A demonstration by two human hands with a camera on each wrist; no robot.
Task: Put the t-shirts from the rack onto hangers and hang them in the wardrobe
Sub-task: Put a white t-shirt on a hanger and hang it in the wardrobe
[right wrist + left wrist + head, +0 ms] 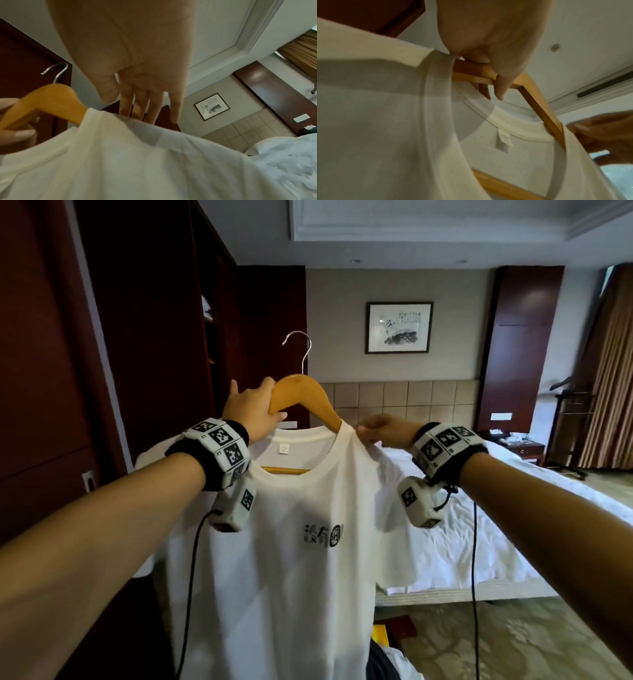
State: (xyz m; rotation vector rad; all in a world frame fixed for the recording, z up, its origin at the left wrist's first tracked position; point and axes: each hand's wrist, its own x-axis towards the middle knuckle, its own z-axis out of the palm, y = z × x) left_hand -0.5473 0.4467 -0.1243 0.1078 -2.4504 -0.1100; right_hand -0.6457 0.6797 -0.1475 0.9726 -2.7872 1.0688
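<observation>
Left hand (255, 413) grips the wooden hanger (301, 392) at its left arm. Right hand (383, 430), fingers nearly straight, touches the white t-shirt (291, 542) shoulder (no pinch evident). Hanger axis runs nine-to-three; wardrobe (209, 337) lies at ten o'clock, left hand nearer.

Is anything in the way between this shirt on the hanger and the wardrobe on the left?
Nothing visible. The left hand grips the hanger carrying the shirt, and the open wardrobe lies beyond with only air between. Its rail is not in view.
</observation>
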